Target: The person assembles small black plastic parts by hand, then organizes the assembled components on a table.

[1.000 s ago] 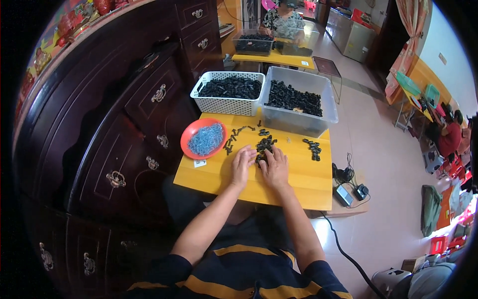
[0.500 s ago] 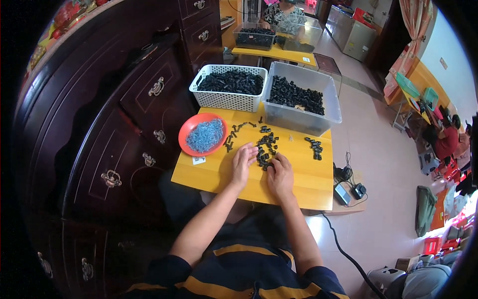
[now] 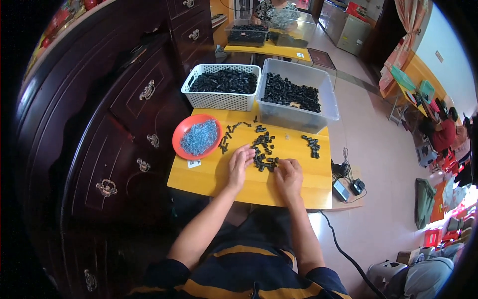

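Observation:
Several small black cylindrical plastic pieces (image 3: 264, 148) lie in a loose heap at the middle of the yellow table. My left hand (image 3: 240, 167) is open along the left side of this heap, its fingers stretched out and nearly touching the pieces. At the heap's lower right rests my right hand (image 3: 289, 178), fingers loosely bent and apart, fingertips close to the nearest pieces; nothing shows in its grasp. Left of the heap, thin black T-shaped parts (image 3: 228, 135) form a curved row. A smaller group of black pieces (image 3: 312, 146) sits to the right.
A red bowl (image 3: 176, 141) of thin bluish pieces stands at the table's (image 3: 249, 192) left. Behind are a white basket (image 3: 224, 103) and a clear bin (image 3: 298, 113), both filled with black parts. Dark drawers (image 3: 129, 114) line the left. Devices with cables (image 3: 343, 187) lie right of the table.
My right hand has shifted a little right, off the lower end of the heap, uncovering black pieces there. My left hand stays beside the heap. The view has tilted slightly.

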A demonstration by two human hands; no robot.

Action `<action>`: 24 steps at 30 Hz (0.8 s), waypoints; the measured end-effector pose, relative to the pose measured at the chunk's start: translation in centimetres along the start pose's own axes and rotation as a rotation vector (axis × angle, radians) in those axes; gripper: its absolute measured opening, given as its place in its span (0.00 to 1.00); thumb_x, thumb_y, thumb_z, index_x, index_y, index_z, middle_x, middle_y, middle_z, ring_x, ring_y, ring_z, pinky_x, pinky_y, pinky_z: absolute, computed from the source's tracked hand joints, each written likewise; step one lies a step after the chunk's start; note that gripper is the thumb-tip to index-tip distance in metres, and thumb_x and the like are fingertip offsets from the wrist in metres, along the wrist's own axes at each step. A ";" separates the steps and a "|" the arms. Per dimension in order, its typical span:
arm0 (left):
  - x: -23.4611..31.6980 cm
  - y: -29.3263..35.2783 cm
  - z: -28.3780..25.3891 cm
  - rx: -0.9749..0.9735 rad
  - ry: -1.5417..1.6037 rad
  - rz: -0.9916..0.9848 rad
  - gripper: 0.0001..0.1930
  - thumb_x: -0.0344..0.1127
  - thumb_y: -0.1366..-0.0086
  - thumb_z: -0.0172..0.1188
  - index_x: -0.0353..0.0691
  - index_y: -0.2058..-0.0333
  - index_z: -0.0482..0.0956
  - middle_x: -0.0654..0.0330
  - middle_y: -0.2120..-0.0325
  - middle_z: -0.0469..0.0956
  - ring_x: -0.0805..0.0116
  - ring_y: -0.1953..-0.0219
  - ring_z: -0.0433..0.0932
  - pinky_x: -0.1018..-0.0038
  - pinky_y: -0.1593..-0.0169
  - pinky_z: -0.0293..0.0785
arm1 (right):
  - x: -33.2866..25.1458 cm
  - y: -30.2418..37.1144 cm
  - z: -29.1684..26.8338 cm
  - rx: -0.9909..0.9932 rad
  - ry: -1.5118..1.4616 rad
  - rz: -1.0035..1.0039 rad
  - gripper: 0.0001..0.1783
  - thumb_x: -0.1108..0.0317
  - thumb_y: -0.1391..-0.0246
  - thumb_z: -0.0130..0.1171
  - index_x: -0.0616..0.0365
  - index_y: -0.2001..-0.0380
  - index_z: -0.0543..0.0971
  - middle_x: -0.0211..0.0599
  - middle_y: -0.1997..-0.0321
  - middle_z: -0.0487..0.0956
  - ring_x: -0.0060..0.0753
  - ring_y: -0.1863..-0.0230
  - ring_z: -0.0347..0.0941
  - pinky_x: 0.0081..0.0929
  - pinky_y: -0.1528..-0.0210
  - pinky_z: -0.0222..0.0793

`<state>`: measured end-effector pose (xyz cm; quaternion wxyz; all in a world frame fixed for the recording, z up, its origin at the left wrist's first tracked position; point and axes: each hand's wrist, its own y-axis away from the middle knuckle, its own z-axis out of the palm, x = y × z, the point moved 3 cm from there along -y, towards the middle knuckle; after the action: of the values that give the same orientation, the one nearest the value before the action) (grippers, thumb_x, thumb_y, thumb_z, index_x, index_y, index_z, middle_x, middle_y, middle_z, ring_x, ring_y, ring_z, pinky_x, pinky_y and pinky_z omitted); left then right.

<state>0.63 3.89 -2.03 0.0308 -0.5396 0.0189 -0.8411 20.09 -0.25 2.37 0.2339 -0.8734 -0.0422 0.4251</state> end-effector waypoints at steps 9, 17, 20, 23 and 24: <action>0.7 0.2 0.4 -0.018 0.029 -0.013 0.25 0.48 0.20 0.44 0.35 0.37 0.68 0.53 0.46 0.77 0.66 0.43 0.76 0.68 0.37 0.70 | 0.2 -1.1 1.4 -0.106 0.138 -0.154 0.10 0.73 0.51 0.66 0.55 0.63 0.85 0.43 0.65 0.81 0.51 0.60 0.78 0.43 0.55 0.74; 0.6 0.2 0.1 -0.020 0.062 -0.006 0.26 0.50 0.21 0.46 0.34 0.37 0.68 0.54 0.46 0.77 0.65 0.43 0.76 0.67 0.37 0.70 | 1.0 -2.2 2.0 -0.101 -0.149 0.005 0.13 0.78 0.49 0.65 0.57 0.59 0.83 0.42 0.63 0.82 0.43 0.60 0.79 0.32 0.55 0.76; 1.0 0.4 0.4 -0.013 0.069 -0.004 0.26 0.49 0.22 0.48 0.34 0.37 0.68 0.53 0.46 0.77 0.65 0.42 0.75 0.68 0.37 0.70 | 3.3 -1.7 1.7 0.017 -0.518 0.228 0.12 0.80 0.43 0.63 0.59 0.55 0.81 0.34 0.59 0.81 0.28 0.58 0.78 0.22 0.52 0.74; 1.6 0.1 0.7 0.026 -0.048 0.043 0.17 0.35 0.26 0.55 0.36 0.42 0.74 0.55 0.48 0.79 0.66 0.46 0.78 0.69 0.40 0.73 | 4.4 -1.4 1.8 0.114 -0.807 0.410 0.14 0.82 0.38 0.59 0.62 0.49 0.78 0.27 0.54 0.79 0.19 0.53 0.75 0.17 0.46 0.71; 2.5 -0.5 0.9 0.000 -0.292 0.156 0.15 0.31 0.29 0.58 0.35 0.46 0.76 0.56 0.51 0.80 0.66 0.49 0.79 0.69 0.44 0.75 | 4.3 -1.4 1.7 0.118 -0.800 0.425 0.14 0.82 0.38 0.59 0.61 0.49 0.78 0.27 0.54 0.79 0.19 0.53 0.75 0.17 0.46 0.71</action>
<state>0.41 4.18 0.63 0.0983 -0.6530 0.0561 -0.7488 21.77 2.80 -1.02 0.1559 -0.6150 0.0753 0.7693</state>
